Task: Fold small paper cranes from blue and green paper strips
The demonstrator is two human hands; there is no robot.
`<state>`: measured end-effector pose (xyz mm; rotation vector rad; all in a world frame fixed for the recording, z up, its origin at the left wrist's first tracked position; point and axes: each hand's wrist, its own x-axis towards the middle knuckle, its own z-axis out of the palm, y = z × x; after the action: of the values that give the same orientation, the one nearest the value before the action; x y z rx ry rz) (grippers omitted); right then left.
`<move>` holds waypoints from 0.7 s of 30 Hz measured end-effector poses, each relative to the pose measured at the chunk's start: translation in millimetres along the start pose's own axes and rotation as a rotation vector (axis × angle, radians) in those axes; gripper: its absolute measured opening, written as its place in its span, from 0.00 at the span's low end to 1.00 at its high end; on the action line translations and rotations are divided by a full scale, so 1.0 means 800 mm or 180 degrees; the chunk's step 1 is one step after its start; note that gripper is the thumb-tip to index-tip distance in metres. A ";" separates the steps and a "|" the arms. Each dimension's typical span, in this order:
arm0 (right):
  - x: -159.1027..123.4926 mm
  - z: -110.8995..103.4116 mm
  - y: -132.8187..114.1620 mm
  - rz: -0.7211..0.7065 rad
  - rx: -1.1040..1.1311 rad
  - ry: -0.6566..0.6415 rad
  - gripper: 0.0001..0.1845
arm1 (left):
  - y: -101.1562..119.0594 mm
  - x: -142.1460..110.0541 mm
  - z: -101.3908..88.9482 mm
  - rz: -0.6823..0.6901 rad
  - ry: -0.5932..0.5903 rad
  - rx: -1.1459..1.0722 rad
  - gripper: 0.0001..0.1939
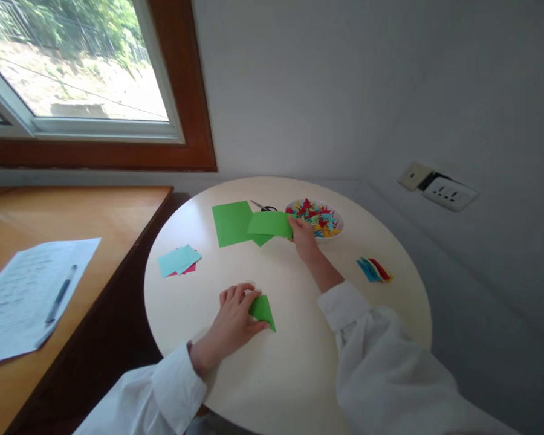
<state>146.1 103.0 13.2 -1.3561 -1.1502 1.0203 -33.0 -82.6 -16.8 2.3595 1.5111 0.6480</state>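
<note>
My left hand [236, 317] rests low over the round table, its thumb and fingers closed on a small green paper piece [263, 310]. Farther out, my right hand [303, 237] pinches the right end of a green paper strip [268, 223]. That strip overlaps a larger green paper sheet [233, 224] lying flat on the table. Partly behind the strip is a pair of scissors [267, 208] with dark handles. Just beyond my right hand stands a white bowl [341, 228] filled with small cut pieces in red, blue, yellow and green.
The white round table [299, 374] touches the wall side. Light blue paper pieces [179, 260] over pink ones lie at left, and coloured strips [374, 270] at right. A wooden desk [131, 208] holds written sheets [22, 296] and a pen [61, 294].
</note>
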 end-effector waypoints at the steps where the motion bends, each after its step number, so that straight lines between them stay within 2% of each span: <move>1: 0.003 0.008 0.002 0.0105 0.0092 0.0052 0.19 | 0.000 0.000 -0.001 0.0002 -0.0021 -0.0010 0.27; 5: 0.006 0.030 0.011 0.0483 0.0301 0.0082 0.13 | 0.002 0.001 -0.003 -0.0026 -0.0099 -0.0063 0.26; 9: 0.001 0.033 0.017 0.0809 0.0340 -0.0089 0.11 | 0.002 0.003 -0.003 -0.0100 -0.0188 -0.0170 0.26; 15: -0.010 0.007 0.020 0.0925 0.0203 -0.0222 0.10 | -0.002 0.002 0.002 -0.0137 -0.0142 -0.0308 0.24; 21: -0.031 -0.034 0.026 0.0656 0.0029 -0.0211 0.07 | -0.003 0.002 0.001 -0.0104 -0.0152 -0.0454 0.21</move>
<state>170.6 73.2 -5.3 -1.4653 -1.0683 1.2242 -34.3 -80.1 -18.2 2.2238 1.4307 0.6636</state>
